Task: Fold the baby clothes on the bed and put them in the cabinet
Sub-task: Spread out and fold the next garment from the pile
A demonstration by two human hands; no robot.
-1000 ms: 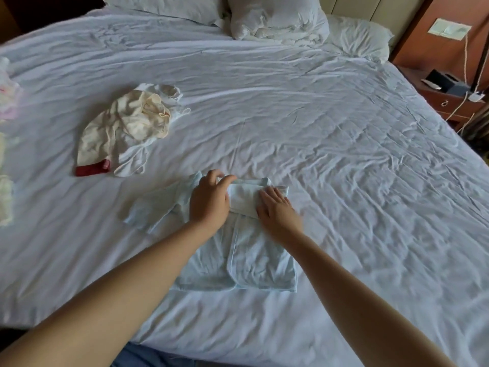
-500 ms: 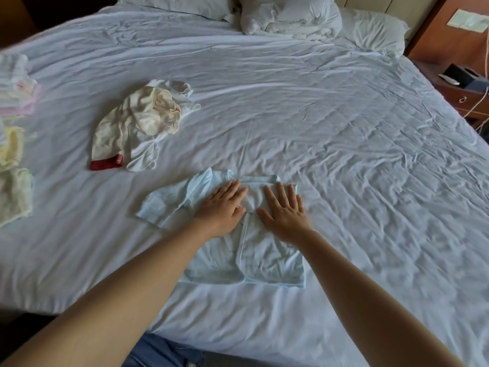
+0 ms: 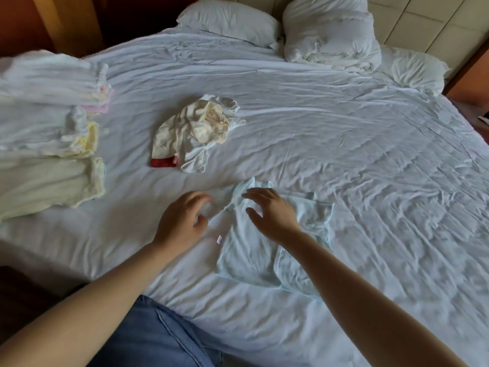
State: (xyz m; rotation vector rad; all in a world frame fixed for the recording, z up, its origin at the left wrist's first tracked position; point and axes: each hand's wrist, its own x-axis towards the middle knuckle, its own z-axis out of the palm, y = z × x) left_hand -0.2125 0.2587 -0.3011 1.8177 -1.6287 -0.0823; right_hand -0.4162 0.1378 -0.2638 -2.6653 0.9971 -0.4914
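Observation:
A pale blue baby garment (image 3: 254,250) lies partly folded on the white bed (image 3: 383,181), near the front edge. My right hand (image 3: 272,214) rests on its upper part with fingers spread. My left hand (image 3: 182,221) hovers just left of the garment, over its blurred left sleeve (image 3: 219,201), fingers loosely curved and holding nothing that I can see. A crumpled cream garment with a red band (image 3: 193,131) lies further back on the bed, apart from both hands.
Stacks of folded baby clothes line the bed's left side: white and pink (image 3: 53,80), pale yellow (image 3: 79,139), and cream (image 3: 47,186). Pillows (image 3: 230,22) and a bunched duvet (image 3: 330,35) sit at the headboard. My jeans-clad leg (image 3: 158,337) is at the bed's front edge.
Both hands have lifted from pressing the blue garment flat. The left hand has slid left off the body toward the sleeve, and the right hand has moved left onto the collar area. The view has swung left.

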